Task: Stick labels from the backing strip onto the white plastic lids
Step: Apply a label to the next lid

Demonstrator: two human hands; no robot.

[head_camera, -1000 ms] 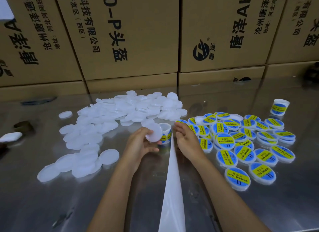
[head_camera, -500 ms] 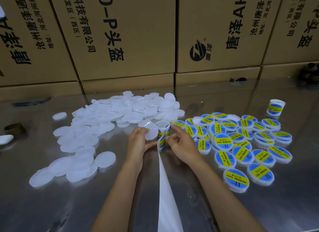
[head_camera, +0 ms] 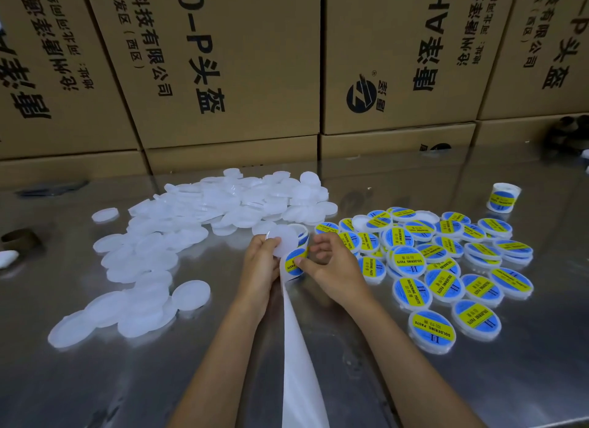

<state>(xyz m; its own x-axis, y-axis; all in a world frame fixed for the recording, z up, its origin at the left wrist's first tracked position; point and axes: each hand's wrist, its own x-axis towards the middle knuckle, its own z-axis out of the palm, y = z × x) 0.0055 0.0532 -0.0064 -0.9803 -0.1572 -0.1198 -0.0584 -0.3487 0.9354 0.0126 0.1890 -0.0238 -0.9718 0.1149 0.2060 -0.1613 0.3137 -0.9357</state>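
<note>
1. A white backing strip runs up from the bottom edge of the view, between the person's two forearms, to the hands at the middle of the metal table.
2. The left hand grips a bare white lid, fingers curled round its left edge, and holds it tilted just above the strip's upper end.
3. The right hand has its thumb pressed on a blue and yellow label where the strip bends over; the other fingers are curled loosely above it. The label sits just below the held lid and appears to touch it.
4. Directly behind the held lid stands a label roll, mostly hidden by it.
5. To the right of the hands lies a spread of labelled lids, overlapping one another, each with the same blue and yellow sticker reading "SOLDERING PASTE".
6. To the left and behind the hands lies a heap of unlabelled lids, reaching from the near left up to the middle of the table.
7. A second label roll stands alone at the far right, well apart from the hands.
8. At the left edge sits a brown cardboard ring.
9. Along the back stands a wall of cardboard boxes printed in black.
</note>
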